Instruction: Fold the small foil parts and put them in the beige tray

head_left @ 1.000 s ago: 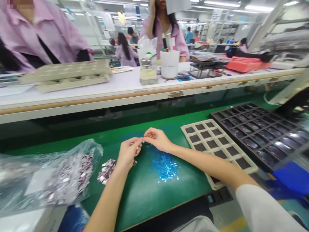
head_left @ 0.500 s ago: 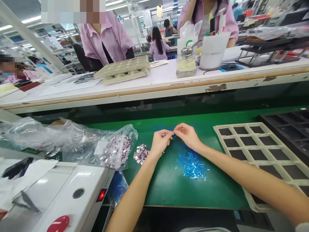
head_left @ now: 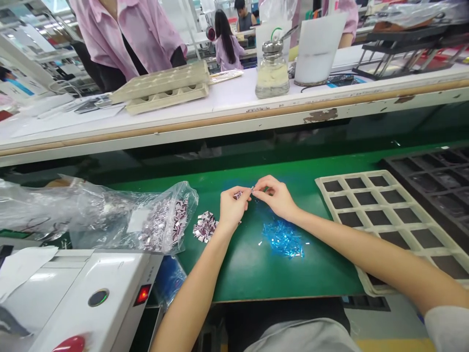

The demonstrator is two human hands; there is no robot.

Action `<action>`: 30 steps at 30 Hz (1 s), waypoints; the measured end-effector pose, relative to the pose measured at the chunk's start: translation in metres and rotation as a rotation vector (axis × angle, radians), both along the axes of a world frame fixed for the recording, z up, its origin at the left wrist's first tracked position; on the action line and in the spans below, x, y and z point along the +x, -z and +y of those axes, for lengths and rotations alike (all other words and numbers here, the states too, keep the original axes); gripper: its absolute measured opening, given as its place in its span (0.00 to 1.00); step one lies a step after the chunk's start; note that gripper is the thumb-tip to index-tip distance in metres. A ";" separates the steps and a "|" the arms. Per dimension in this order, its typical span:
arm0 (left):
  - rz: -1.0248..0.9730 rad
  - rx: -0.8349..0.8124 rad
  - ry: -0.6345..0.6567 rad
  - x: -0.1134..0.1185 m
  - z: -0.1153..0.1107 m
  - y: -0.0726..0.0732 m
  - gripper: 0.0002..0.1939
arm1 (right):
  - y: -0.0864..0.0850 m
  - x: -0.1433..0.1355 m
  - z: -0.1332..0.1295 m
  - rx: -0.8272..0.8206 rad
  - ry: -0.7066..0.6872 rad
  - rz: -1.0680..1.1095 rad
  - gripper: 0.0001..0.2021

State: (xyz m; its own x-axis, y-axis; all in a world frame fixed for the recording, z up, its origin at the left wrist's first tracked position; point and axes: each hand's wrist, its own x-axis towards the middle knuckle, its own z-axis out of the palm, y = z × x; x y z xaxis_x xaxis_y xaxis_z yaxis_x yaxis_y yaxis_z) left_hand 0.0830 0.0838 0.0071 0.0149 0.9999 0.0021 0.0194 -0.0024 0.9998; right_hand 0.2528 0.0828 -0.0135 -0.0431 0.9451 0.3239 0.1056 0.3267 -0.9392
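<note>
Across a green worktop [head_left: 252, 278], silvery pieces [head_left: 205, 227] were heaped beside the left hand [head_left: 230, 208] and blue strips [head_left: 283, 238] near the right hand [head_left: 280, 200], seemingly for easy reach; one small piece [head_left: 252, 190] was pinched between both hands' fingers, others apparently cupped in the left palm.

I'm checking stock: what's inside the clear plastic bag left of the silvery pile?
The bag holds many small silvery and purplish pieces, visible through the plastic. A white rectangle shows; inside or outside, I can't tell. Pieces deeper down and anything behind the rectangle are covered.
</note>
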 end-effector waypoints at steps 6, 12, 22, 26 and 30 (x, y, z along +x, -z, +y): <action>-0.271 -0.136 -0.028 -0.007 0.007 -0.006 0.10 | -0.003 0.001 -0.006 0.068 -0.047 -0.266 0.02; -0.648 -0.232 0.032 -0.029 0.013 -0.023 0.05 | -0.005 0.001 -0.014 0.085 -0.068 -0.914 0.04; -0.750 -0.290 -0.064 -0.029 0.014 -0.033 0.25 | -0.007 -0.021 -0.033 0.363 -0.376 -1.004 0.15; -0.770 -0.329 -0.056 -0.026 0.016 -0.032 0.23 | -0.007 -0.022 -0.031 0.330 -0.394 -0.978 0.11; -0.792 -0.392 -0.028 -0.023 0.013 -0.035 0.20 | -0.010 -0.019 -0.030 0.332 -0.423 -0.944 0.09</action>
